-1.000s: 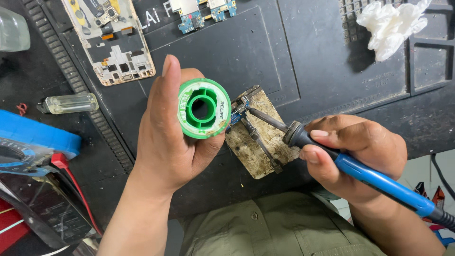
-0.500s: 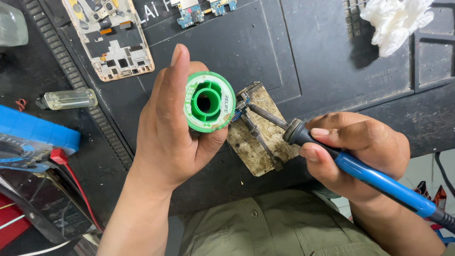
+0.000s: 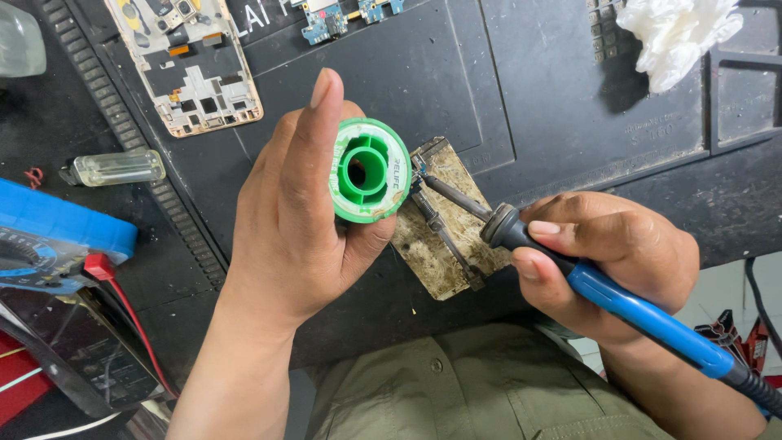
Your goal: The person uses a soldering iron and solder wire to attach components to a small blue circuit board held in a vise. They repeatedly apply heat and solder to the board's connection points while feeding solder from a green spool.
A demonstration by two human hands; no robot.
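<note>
Spool (image 3: 371, 169), green, sits in left hand (image 3: 297, 220), thumb up its side, fingers wrapped behind; hollow core faces camera; right hand (image 3: 615, 261) closes around blue iron (image 3: 619, 305) in pen grip, tip on small part clamped atop stained block (image 3: 444, 236), just right of spool; block rests on dark mat (image 3: 521, 98); phone frame (image 3: 189, 65) upper left, 2 small boards at top edge; vial (image 3: 114, 167) left; blue meter (image 3: 57, 244) with red lead far left; white tissue (image 3: 680, 33) upper right.
</note>
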